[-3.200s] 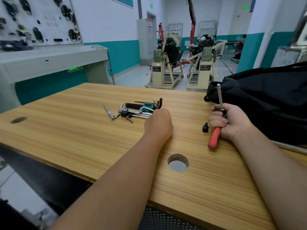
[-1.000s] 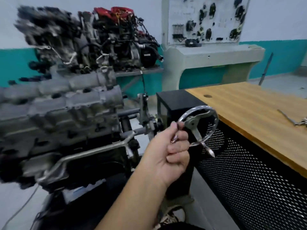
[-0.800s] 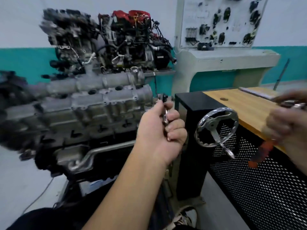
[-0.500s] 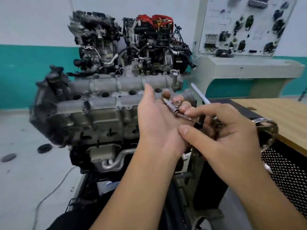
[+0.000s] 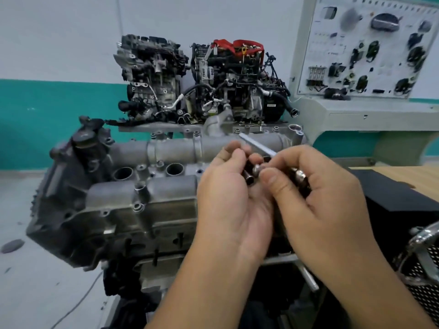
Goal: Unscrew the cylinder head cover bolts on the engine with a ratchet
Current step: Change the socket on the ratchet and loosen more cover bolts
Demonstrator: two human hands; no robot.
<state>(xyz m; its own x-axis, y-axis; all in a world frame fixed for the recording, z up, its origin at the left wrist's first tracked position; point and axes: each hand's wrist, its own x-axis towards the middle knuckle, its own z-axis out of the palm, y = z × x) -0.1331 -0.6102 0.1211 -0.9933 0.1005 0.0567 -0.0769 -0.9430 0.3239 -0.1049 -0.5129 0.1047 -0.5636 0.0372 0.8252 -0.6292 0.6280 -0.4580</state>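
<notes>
Left hand (image 5: 228, 198) cradled a dark socket (image 5: 248, 173); right hand (image 5: 316, 198) gripped the ratchet (image 5: 300, 178). Best seat socket squarely before approaching the engine (image 5: 142, 198).

— Ratchet (image 5: 259, 146): handle hidden inside the right hand (image 5: 316, 198); only the shaft tip shows.

— And the handwheel (image 5: 425, 236)?

— Cut off by the right edge. Small parts between the fingertips are too blurred to identify.

Even, soft indoor light; no hard shadows. Slight motion blur overall. Wide-angle bending at edges; bkgd soft.
</notes>
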